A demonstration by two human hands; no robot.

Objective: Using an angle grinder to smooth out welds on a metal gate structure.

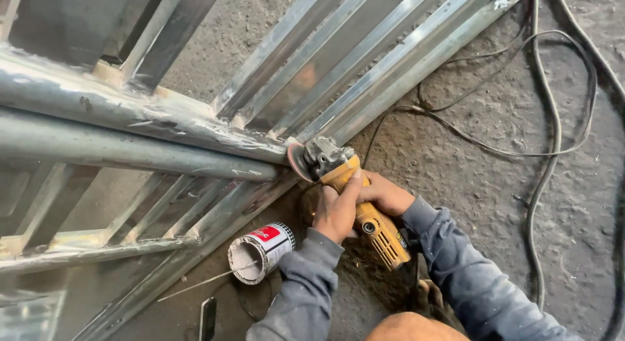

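Both hands, left hand (pixel 335 214) and right hand (pixel 384 194), wrap the yellow angle grinder (pixel 355 201), its disc (pixel 298 162) touching the steel gate frame (pixel 163 116) (floor-level work); a snagged cable (pixel 547 152) might jerk it sideways.

item: one cylindrical can (pixel 262 252), lying on its side on the floor (pixel 495 158) just left of your left forearm; white body, red-and-black label (pixel 272 235), open end facing you.
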